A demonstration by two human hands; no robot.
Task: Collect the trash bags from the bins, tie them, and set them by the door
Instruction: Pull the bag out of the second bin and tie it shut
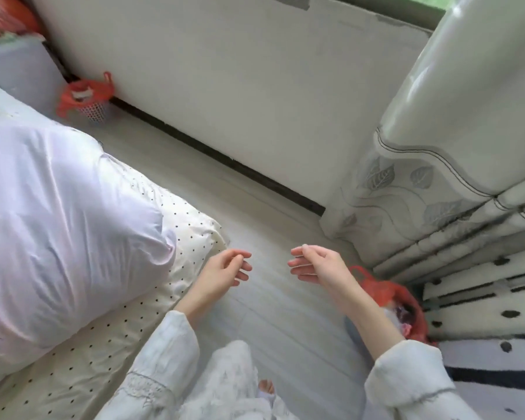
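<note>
A small mesh bin (96, 110) lined with a red trash bag (85, 93) stands on the floor in the far left corner, against the wall. A second red trash bag (402, 301) with rubbish in it sits low on the right, partly hidden behind my right forearm. My left hand (225, 269) and my right hand (314, 263) hover over the floor in the middle, fingers loosely curled and apart, holding nothing. Both hands are far from the corner bin; the right hand is just left of the near bag.
A bed with a white pillow (58, 213) and dotted sheet fills the left side. A white wall with a dark skirting (219, 156) runs diagonally. A pale curtain (455, 140) hangs at right above a dotted rug (494, 304). A pale floor strip lies between them.
</note>
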